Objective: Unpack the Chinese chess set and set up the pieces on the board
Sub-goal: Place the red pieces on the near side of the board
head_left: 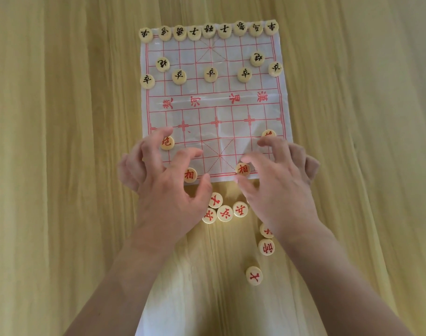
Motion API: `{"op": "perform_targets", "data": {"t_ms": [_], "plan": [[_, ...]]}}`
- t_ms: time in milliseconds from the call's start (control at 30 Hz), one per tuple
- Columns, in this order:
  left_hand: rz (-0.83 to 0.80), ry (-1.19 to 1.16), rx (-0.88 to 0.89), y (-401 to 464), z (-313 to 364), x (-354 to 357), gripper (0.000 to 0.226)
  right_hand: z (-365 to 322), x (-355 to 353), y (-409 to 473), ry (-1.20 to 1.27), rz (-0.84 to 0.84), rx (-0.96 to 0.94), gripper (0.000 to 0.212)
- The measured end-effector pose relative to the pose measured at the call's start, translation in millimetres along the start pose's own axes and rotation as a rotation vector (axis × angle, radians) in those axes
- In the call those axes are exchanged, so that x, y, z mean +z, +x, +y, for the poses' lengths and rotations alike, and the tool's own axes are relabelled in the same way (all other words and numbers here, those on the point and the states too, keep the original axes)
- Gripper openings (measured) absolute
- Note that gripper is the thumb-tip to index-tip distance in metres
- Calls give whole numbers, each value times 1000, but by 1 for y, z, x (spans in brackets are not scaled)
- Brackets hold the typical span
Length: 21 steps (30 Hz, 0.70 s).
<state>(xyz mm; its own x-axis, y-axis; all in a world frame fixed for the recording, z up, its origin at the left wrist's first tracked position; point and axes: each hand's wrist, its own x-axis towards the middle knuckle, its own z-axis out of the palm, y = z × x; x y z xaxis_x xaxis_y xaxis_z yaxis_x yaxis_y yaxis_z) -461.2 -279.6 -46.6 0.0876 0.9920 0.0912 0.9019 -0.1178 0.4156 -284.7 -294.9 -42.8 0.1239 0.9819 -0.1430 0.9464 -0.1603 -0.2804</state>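
A thin white board sheet (pixel 214 110) with red lines lies on the wooden table. Black-lettered pieces fill its far rows, such as the back row (pixel 209 30) and a soldier (pixel 210 74). On the near side stand red pieces: a cannon (pixel 167 142), another cannon (pixel 268 134) partly hidden, and two elephants (pixel 190 175) (pixel 242 169). My left hand (pixel 168 180) hovers with spread, bent fingers over the left elephant, holding nothing. My right hand (pixel 275 180) does the same by the right elephant, its index finger touching that piece's top edge.
Loose red pieces lie on the table before the board: a cluster of soldiers (pixel 224 209), two more (pixel 266 246) by my right wrist, and one (pixel 254 275) nearer me. A white sheet (pixel 207 299) lies under my forearms.
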Motion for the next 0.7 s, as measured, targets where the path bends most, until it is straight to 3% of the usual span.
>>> {"op": "perform_targets", "data": {"t_ms": [433, 700], "plan": [[-9, -22, -3, -2, 11, 4, 31, 13, -4, -5, 20, 22, 72, 29], [-21, -22, -2, -12, 13, -2, 28, 18, -10, -22, 146, 179, 66, 25]]}}
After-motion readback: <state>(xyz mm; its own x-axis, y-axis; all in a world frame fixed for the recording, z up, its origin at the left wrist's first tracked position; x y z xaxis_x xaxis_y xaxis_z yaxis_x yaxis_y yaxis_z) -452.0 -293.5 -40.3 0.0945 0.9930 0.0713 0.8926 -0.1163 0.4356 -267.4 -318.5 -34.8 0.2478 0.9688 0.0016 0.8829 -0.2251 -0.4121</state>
